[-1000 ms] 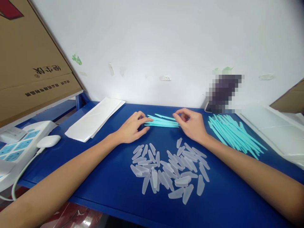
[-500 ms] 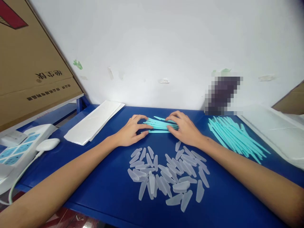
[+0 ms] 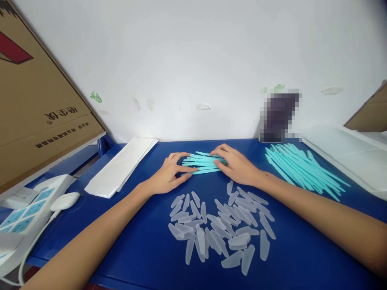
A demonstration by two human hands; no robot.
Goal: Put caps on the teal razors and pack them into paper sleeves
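A small bundle of teal plastic sticks (image 3: 202,162) lies on the blue table (image 3: 142,237) between my two hands. My left hand (image 3: 169,174) rests at the bundle's left end, fingers curved and fingertips pressing the sticks. My right hand (image 3: 235,165) lies over the right end with its fingers spread flat on the sticks. Just in front of my hands, a loose heap of frosted clear plastic caps (image 3: 219,225) is scattered on the table. A larger pile of teal sticks (image 3: 302,169) lies to the right.
A stack of white bags (image 3: 121,166) lies at the back left. A white power strip with a plugged charger (image 3: 32,205) sits at the left edge under a leaning cardboard box (image 3: 39,108). Clear sheets (image 3: 347,155) lie at the right; a wall stands behind.
My right hand went from a pinch at the bundle's right end to lying flat over the sticks. Both hands have squeezed the bundle shorter and tidier. The camera view tilted slightly up.
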